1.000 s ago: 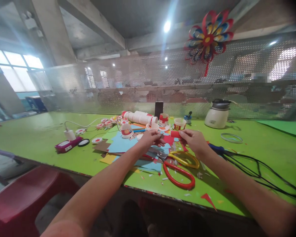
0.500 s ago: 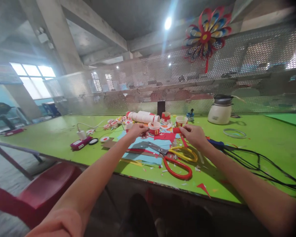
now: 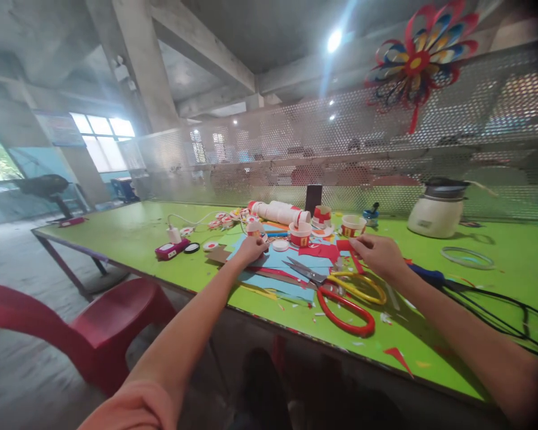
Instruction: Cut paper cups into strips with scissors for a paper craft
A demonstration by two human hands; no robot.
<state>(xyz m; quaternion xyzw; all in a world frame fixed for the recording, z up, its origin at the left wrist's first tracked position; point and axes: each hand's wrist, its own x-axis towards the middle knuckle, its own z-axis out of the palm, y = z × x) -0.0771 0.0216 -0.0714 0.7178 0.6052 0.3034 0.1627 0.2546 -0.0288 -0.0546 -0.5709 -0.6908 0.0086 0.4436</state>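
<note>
My right hand (image 3: 379,254) pinches a small piece of red paper (image 3: 343,245) above the table. My left hand (image 3: 252,249) is closed over the left part of the light blue paper sheets (image 3: 269,261), and what its fingertips hold, if anything, is too small to make out. Just behind it stands a white paper cup (image 3: 254,229). A red and white paper cup (image 3: 300,235) sits between the hands, with a white disc (image 3: 280,245) in front. Another such cup (image 3: 353,226) is behind my right hand. Large scissors (image 3: 346,309) with one red and one yellow handle lie partly spread nearer me.
White rolls (image 3: 281,213) and a red-white cup (image 3: 323,216) stand further back. A blue-handled tool (image 3: 425,273) with black cable lies right, below a clear ring (image 3: 467,257) and a white kettle (image 3: 437,209). A power strip (image 3: 172,249) is left. A red chair (image 3: 116,316) stands beside the table.
The view has turned left, so the table things appear further right. My left hand has drawn away from the middle cup, leftward and closer to me. My right hand still holds the red paper.
</note>
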